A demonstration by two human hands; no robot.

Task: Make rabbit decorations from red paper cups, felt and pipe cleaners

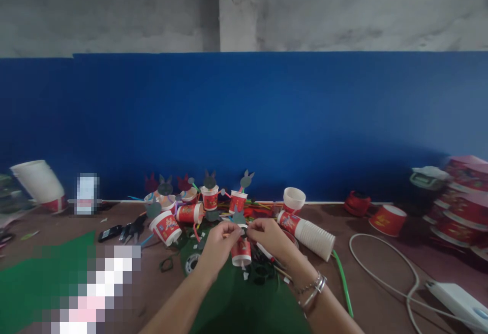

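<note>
A red paper cup [241, 252] with a white rim is upside down or tilted in front of me, and a grey animal-head cutout [239, 216] shows behind it. My left hand [221, 245] is closed in a pinch just above the cup. Opposite it, my right hand [269, 235], with bracelets on the wrist, is pinched as well. Between the fingertips sits a small dark paper piece [244, 232]; fine detail there is blurred. Beneath the cup spreads a green mat [251, 308], with a roll of tape [192, 263] and dark cut paper scraps [263, 272] near my hands.
Several decorated cups [210, 198] with animal heads stand behind my hands. A stack of paper cups [310, 236] lies to the right, beside a green strip [343, 283]. Keys [133, 228] lie left. A white cable [381, 283] loops near a power strip [461, 303]. A blue panel [244, 120] closes the back.
</note>
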